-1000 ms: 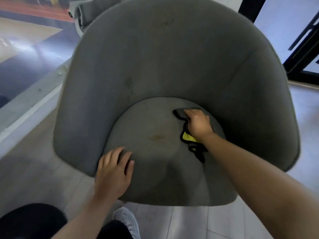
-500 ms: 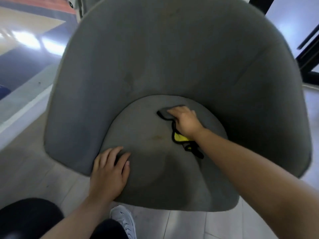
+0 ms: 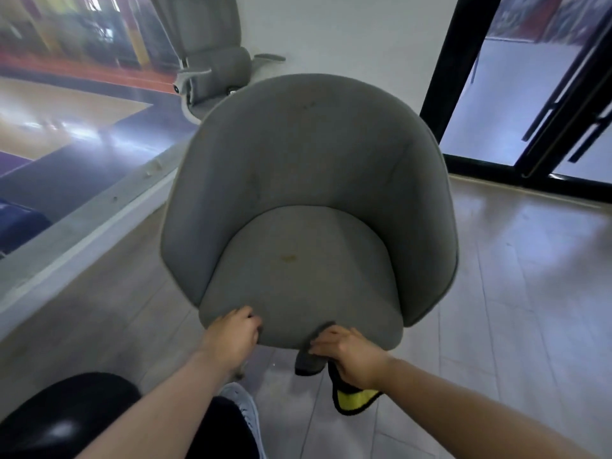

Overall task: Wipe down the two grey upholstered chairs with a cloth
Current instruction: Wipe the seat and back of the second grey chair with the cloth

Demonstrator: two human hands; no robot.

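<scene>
A grey upholstered tub chair (image 3: 308, 180) stands in front of me, its round seat bearing a small brown stain near the middle. My left hand (image 3: 231, 336) grips the seat's front left edge. My right hand (image 3: 347, 354) is at the seat's front edge, closed on a grey cloth with a yellow underside and black trim (image 3: 354, 397), which hangs down below the seat. A second grey chair (image 3: 215, 58) stands behind it by the white wall.
A low grey ledge (image 3: 82, 226) runs along the left, with a glossy floor beyond it. Black-framed glass doors (image 3: 536, 104) are at the right. My knee in dark trousers (image 3: 63, 422) and a white shoe (image 3: 245, 409) are at the bottom.
My right hand has dragged the cloth from the back of the seat down to its front edge. My view has pulled back and up, revealing the second chair.
</scene>
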